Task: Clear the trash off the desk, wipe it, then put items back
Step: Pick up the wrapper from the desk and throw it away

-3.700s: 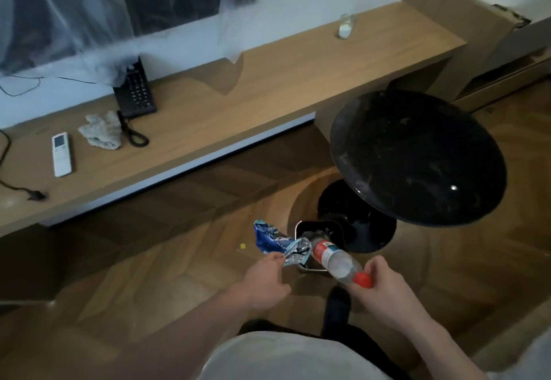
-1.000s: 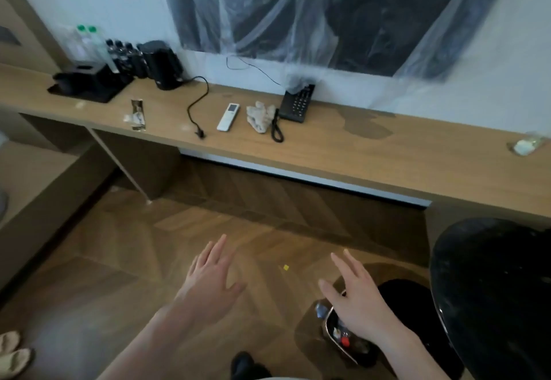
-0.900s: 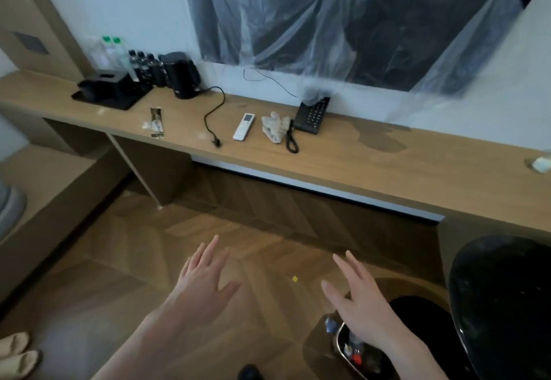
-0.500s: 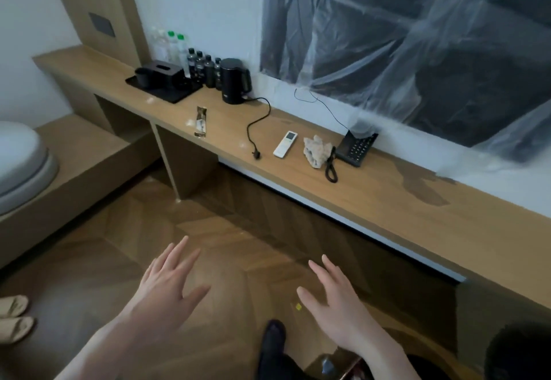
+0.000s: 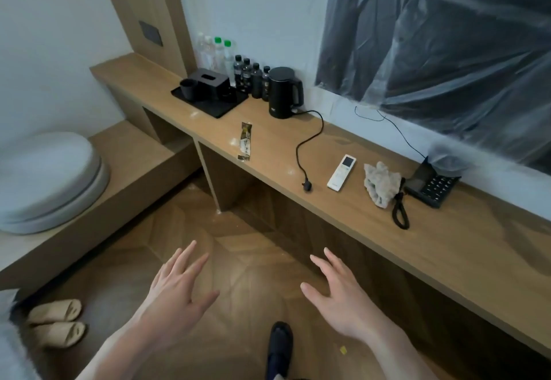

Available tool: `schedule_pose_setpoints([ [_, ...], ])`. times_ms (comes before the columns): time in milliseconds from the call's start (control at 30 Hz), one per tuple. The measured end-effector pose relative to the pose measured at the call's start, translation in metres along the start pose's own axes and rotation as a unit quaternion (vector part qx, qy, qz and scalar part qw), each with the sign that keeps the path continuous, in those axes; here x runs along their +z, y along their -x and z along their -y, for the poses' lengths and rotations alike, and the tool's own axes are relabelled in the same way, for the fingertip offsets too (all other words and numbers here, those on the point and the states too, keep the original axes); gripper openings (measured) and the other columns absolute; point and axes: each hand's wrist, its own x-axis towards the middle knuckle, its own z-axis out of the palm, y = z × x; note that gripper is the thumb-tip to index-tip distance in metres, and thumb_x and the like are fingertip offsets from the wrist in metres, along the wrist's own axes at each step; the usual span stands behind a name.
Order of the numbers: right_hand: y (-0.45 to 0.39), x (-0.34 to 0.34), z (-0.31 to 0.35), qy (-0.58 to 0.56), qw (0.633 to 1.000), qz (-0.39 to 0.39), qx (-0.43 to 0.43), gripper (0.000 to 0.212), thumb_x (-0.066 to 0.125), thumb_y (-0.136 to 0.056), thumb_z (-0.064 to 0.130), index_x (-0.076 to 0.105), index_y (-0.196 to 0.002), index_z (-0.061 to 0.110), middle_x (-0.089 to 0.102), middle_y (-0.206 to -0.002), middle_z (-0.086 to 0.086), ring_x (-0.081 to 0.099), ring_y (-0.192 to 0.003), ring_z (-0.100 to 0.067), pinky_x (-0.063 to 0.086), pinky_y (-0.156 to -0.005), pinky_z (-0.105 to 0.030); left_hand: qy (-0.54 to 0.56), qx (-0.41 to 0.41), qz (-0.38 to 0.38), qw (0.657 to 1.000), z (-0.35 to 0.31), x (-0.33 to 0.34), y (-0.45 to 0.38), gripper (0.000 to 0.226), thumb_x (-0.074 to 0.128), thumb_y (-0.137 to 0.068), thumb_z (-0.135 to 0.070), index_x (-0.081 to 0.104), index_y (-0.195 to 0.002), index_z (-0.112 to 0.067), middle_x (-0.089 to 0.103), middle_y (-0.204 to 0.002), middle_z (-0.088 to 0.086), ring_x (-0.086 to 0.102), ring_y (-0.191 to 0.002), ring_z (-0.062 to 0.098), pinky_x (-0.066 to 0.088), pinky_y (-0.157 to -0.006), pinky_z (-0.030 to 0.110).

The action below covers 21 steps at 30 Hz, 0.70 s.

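Both my hands empty, fingers spread, palms down over wood floor: L hand [image 5: 176, 293], R hand [image 5: 343, 299], well apart from desk [image 5: 447, 248]. On desk L to R: black tray [image 5: 222, 108] w/ tissue box [image 5: 210, 83] & cup [image 5: 188, 89], bottles behind, black kettle [image 5: 283, 93] w/ cord unplugged, snack wrapper [image 5: 245, 141], white remote [image 5: 341, 173], crumpled rag [image 5: 381, 183] touching phone [image 5: 432, 183]. Slippers [image 5: 56, 321] on floor at left.

The room was dim, lit by soft, cool, even light. Weak shadow sat under the desk [image 5: 343, 209]. Pale glare streaked the plastic sheet [image 5: 447, 60]. Wide-angle distortion bent straight lines near the edges, and the bottom-left corner was blurred.
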Motion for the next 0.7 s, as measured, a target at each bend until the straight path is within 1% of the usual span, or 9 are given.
schedule_pose_setpoints([
  [100, -0.043, -0.025, 0.019, 0.007, 1.0, 0.015, -0.01, 0.074, 0.046, -0.096, 0.071, 0.017, -0.161, 0.049, -0.007, -0.17, 0.023, -0.006, -0.16, -0.013, 0.017, -0.128, -0.048, 0.018, -0.006, -0.011, 1.0, -0.002, -0.021, -0.044, 0.08, 0.051, -0.092, -0.072, 0.023, -0.161, -0.042, -0.007, -0.171, -0.018, -0.01, -0.159, 0.012, 0.009, -0.13, 0.04],
  [167, -0.073, -0.039, 0.034, 0.027, 0.999, 0.011, -0.023, 0.074, 0.046, -0.096, 0.071, 0.017, -0.161, 0.048, -0.007, -0.171, 0.021, -0.005, -0.16, -0.015, 0.02, -0.127, -0.048, 0.027, -0.012, -0.025, 0.999, -0.001, -0.031, -0.07, 0.079, 0.052, -0.093, -0.071, 0.024, -0.161, -0.042, -0.005, -0.171, -0.019, -0.009, -0.159, 0.012, 0.01, -0.13, 0.041],
  [233, -0.103, -0.048, 0.052, 0.049, 0.998, 0.009, -0.037, 0.074, 0.047, -0.097, 0.069, 0.017, -0.161, 0.048, -0.006, -0.172, 0.019, -0.003, -0.16, -0.015, 0.023, -0.126, -0.048, 0.035, -0.025, -0.025, 0.999, 0.006, -0.042, -0.088, 0.078, 0.051, -0.093, -0.071, 0.025, -0.161, -0.043, -0.005, -0.171, -0.019, -0.009, -0.159, 0.012, 0.01, -0.13, 0.042],
  [300, -0.117, -0.055, 0.067, 0.05, 0.997, 0.011, -0.051, 0.073, 0.049, -0.097, 0.069, 0.017, -0.16, 0.05, -0.005, -0.171, 0.021, 0.0, -0.16, -0.014, 0.026, -0.125, -0.048, 0.042, -0.027, -0.021, 0.999, 0.011, -0.047, -0.095, 0.077, 0.05, -0.093, -0.072, 0.024, -0.16, -0.045, -0.007, -0.17, -0.022, -0.011, -0.159, 0.01, 0.009, -0.13, 0.041],
  [400, -0.156, -0.067, 0.103, 0.058, 0.995, 0.022, -0.079, 0.072, 0.051, -0.097, 0.067, 0.019, -0.159, 0.05, -0.004, -0.171, 0.022, 0.003, -0.16, -0.014, 0.026, -0.125, -0.047, 0.052, -0.05, -0.022, 0.997, 0.03, -0.059, -0.12, 0.077, 0.051, -0.092, -0.072, 0.025, -0.16, -0.045, -0.007, -0.171, -0.021, -0.01, -0.159, 0.011, 0.008, -0.13, 0.039],
  [567, -0.213, -0.076, 0.148, 0.068, 0.995, 0.029, -0.072, 0.072, 0.052, -0.099, 0.063, 0.018, -0.16, 0.049, -0.005, -0.171, 0.023, 0.004, -0.16, -0.014, 0.027, -0.125, -0.047, 0.052, -0.072, 0.006, 0.996, 0.071, -0.09, -0.179, 0.077, 0.053, -0.094, -0.069, 0.024, -0.161, -0.044, -0.007, -0.171, -0.019, -0.01, -0.159, 0.013, 0.006, -0.129, 0.041],
  [700, -0.256, -0.076, 0.179, 0.06, 0.997, 0.023, -0.04, 0.073, 0.053, -0.098, 0.063, 0.019, -0.161, 0.047, -0.006, -0.171, 0.021, 0.005, -0.16, -0.016, 0.022, -0.126, -0.048, 0.05, -0.055, 0.029, 0.997, 0.102, -0.126, -0.241, 0.078, 0.053, -0.095, -0.068, 0.021, -0.161, -0.043, -0.009, -0.171, -0.018, -0.012, -0.159, 0.014, 0.003, -0.129, 0.043],
])
